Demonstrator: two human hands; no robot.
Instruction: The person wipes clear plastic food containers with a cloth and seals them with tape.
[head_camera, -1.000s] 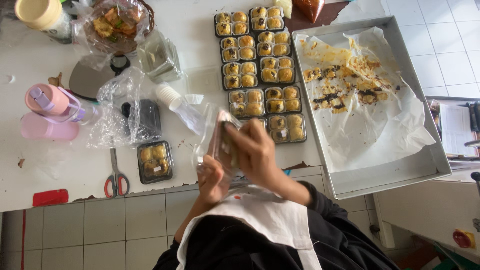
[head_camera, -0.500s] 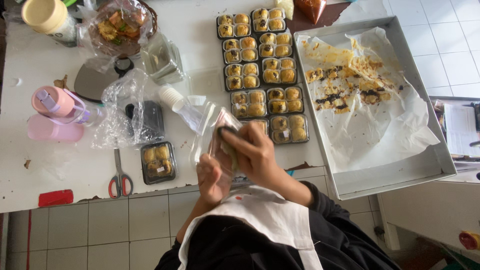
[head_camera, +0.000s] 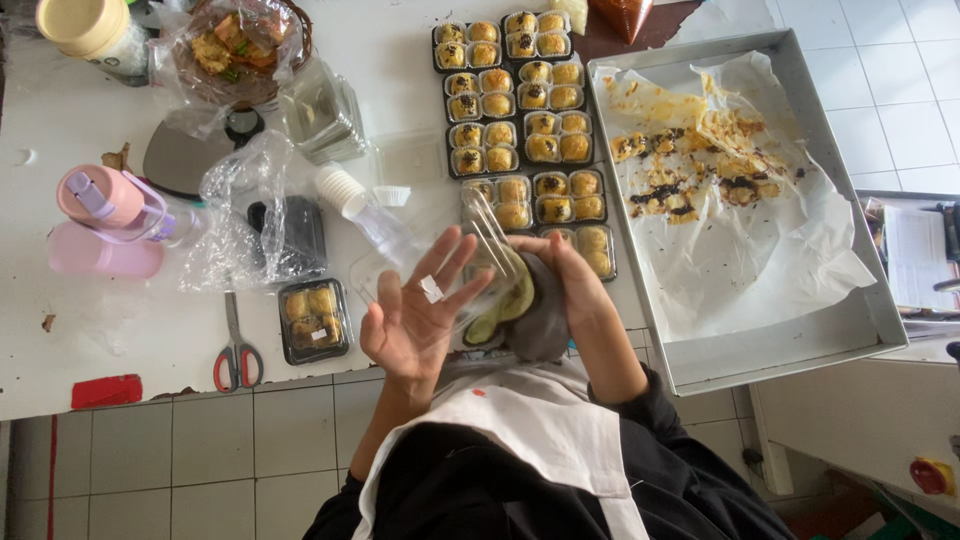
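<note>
A white worktop carries rows of filled pastry trays; just in front of them a clear plastic tray is held in the air, its long axis running up-left to down-right. The right hand wraps its right end — fingers closed on it. The left hand is spread flat, palm on the tray's left side, a small white sticker on one finger.

Both hands hold a clear pastry box above the table.
</note>
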